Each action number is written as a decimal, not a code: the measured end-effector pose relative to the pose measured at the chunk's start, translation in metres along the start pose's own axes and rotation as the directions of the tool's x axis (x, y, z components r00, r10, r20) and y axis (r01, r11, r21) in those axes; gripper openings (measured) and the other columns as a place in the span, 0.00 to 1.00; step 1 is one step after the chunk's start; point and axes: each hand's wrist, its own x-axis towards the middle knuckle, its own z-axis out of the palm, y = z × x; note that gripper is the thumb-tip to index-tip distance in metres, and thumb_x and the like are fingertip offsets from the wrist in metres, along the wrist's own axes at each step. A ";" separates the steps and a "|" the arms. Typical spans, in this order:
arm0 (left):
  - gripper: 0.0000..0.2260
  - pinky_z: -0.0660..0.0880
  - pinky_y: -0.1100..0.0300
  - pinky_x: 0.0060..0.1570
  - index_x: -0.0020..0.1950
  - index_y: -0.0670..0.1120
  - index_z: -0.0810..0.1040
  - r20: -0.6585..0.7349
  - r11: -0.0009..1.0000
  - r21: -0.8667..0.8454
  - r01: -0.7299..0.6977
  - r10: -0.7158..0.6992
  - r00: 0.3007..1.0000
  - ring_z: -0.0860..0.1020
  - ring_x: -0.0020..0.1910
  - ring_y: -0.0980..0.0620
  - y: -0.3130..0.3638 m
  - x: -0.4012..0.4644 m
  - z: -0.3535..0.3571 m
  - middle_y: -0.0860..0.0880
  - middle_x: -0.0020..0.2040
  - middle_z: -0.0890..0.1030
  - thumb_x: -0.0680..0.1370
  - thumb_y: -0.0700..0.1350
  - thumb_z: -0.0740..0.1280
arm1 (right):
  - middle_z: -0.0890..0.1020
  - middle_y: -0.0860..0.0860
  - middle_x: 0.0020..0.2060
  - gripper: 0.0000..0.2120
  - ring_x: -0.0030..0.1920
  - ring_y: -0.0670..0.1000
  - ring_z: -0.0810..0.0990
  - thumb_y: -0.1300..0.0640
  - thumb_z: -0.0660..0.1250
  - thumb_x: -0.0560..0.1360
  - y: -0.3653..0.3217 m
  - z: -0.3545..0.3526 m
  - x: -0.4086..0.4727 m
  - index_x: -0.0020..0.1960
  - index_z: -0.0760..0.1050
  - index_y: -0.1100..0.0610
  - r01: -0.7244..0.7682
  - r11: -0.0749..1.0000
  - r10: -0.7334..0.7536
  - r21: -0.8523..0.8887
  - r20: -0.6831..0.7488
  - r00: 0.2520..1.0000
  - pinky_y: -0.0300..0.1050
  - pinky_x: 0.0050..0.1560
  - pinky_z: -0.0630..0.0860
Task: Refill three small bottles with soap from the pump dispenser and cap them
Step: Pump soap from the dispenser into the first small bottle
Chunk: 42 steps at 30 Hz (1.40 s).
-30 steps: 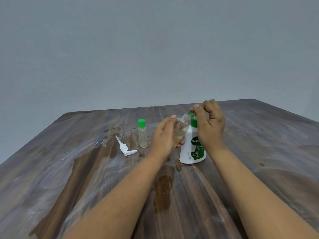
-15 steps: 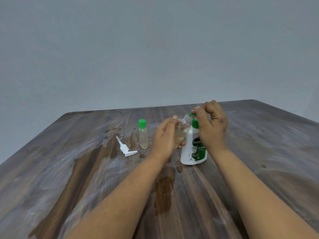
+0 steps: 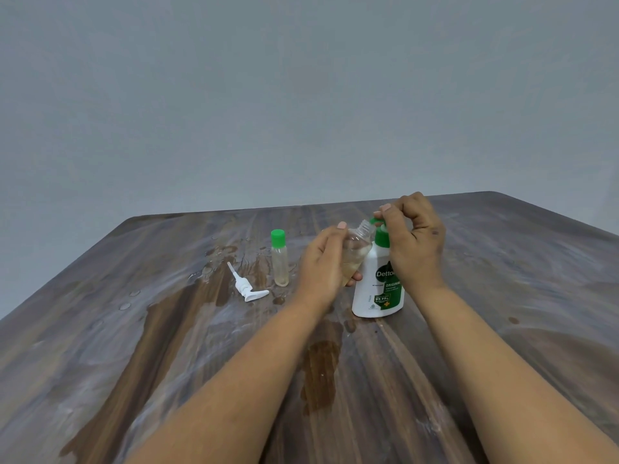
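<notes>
The left hand (image 3: 323, 262) is gripping a small clear plastic bottle (image 3: 355, 254), fingers curled round its body, and is holding it tilted so that its open threaded neck is pointing up and to the right. Pale yellowish soap is sitting in the lower part of this bottle. The right hand (image 3: 413, 242) is pinching a small green cap (image 3: 377, 221) between thumb and forefinger just beside the tilted bottle's mouth; whether the cap is touching the threads cannot be told. The other fingers of that hand are curling in toward the palm.

Just behind both hands, a white soap dispenser bottle with a green label and green collar (image 3: 377, 289) is standing upright on the wooden worktop with streaky grey and brown grain (image 3: 536, 296), its top partly hidden by the right hand. To the left of the left hand, a second small clear bottle with a green cap on (image 3: 279, 259) is standing upright, holding pale liquid. Further left, a white plastic pump head with its dip tube (image 3: 246, 288) is lying on its side on the worktop. Wet patches and droplets (image 3: 321, 370) are spreading across the worktop around these things and toward the near edge.
</notes>
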 end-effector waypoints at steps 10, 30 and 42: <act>0.14 0.70 0.65 0.24 0.44 0.46 0.76 -0.001 1.000 0.016 0.005 -0.005 1.000 0.75 0.23 0.53 0.000 0.000 0.000 0.48 0.39 0.82 0.84 0.49 0.57 | 0.76 0.51 0.37 0.13 0.41 0.42 0.75 0.58 0.63 0.78 -0.004 0.001 0.000 0.37 0.75 0.46 0.017 1.000 -0.017 -0.003 -0.019 1.000 0.35 0.44 0.70; 0.14 0.70 0.65 0.22 0.43 0.48 0.77 -0.028 0.999 0.032 0.009 -0.008 1.000 0.75 0.23 0.54 0.004 -0.003 0.000 0.49 0.35 0.80 0.84 0.49 0.58 | 0.73 0.46 0.35 0.12 0.38 0.41 0.73 0.60 0.64 0.77 0.002 0.002 0.000 0.36 0.75 0.50 0.045 0.999 -0.046 -0.029 -0.015 0.999 0.34 0.41 0.69; 0.13 0.70 0.65 0.23 0.43 0.47 0.77 -0.010 1.000 -0.010 0.009 -0.009 1.000 0.75 0.22 0.53 -0.001 0.000 0.001 0.50 0.37 0.82 0.84 0.48 0.58 | 0.76 0.47 0.36 0.12 0.40 0.43 0.75 0.57 0.64 0.78 -0.002 0.001 -0.002 0.37 0.76 0.48 -0.002 1.000 0.003 0.018 -0.041 0.999 0.37 0.43 0.71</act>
